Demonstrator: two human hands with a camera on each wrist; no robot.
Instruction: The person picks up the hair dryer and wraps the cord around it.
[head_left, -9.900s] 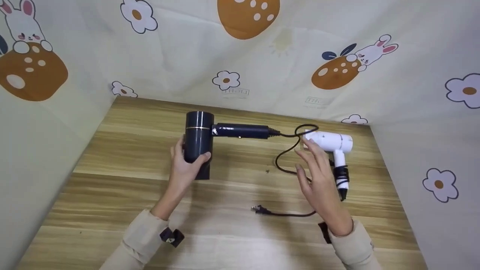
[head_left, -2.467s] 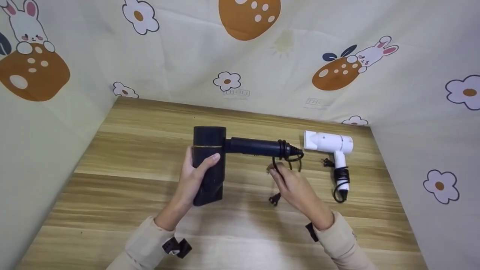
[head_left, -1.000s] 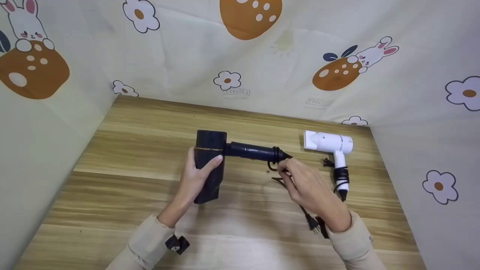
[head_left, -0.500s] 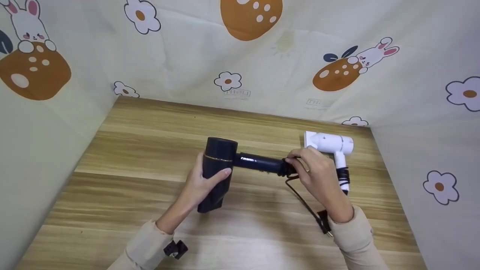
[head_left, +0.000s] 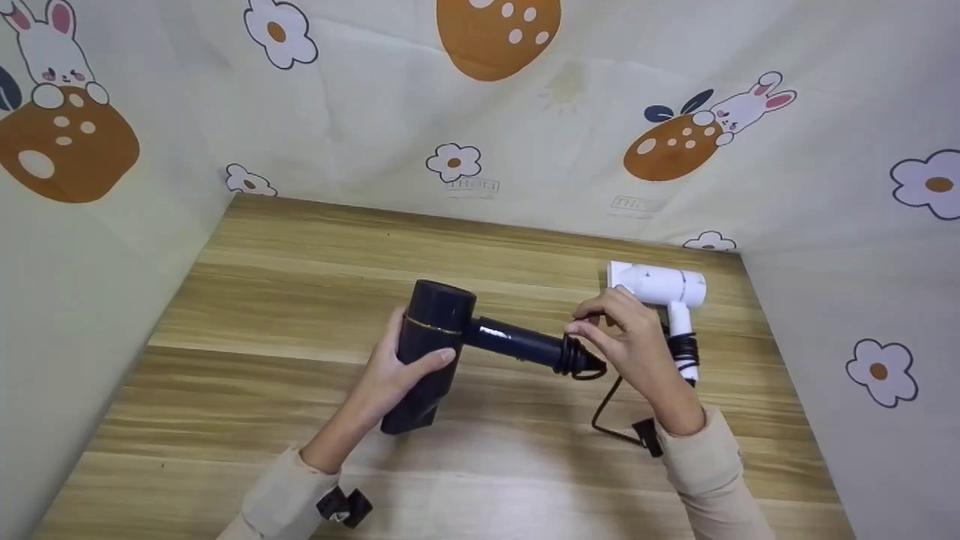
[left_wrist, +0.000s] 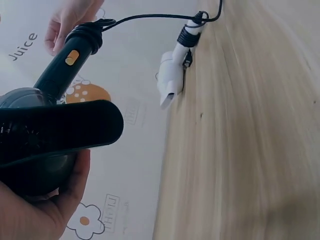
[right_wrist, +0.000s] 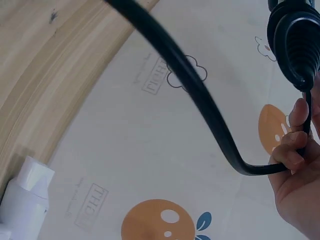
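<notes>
My left hand (head_left: 390, 382) grips the barrel of a black hair dryer (head_left: 435, 319), its thumb across the front. The dryer is held above the table, with its handle (head_left: 517, 341) slanting down to the right. Turns of black power cord (head_left: 574, 356) wrap the handle's end. At that end, my right hand (head_left: 634, 337) has its fingers curled round the cord, as the right wrist view shows with the hand (right_wrist: 300, 170) and the bent cord (right_wrist: 200, 102). An orange switch (left_wrist: 72, 57) shows on the handle in the left wrist view. I cannot see the plug.
A white hair dryer (head_left: 664, 285) lies at the back right of the wooden table (head_left: 262, 300), its cord (head_left: 682, 347) wound round its handle. Printed cloth walls (head_left: 375, 112) enclose the table at the back and both sides.
The cord, loose at first, is now wound round the handle's end. My right hand has circled that end with the cord. The black dryer has come lower and tilted.
</notes>
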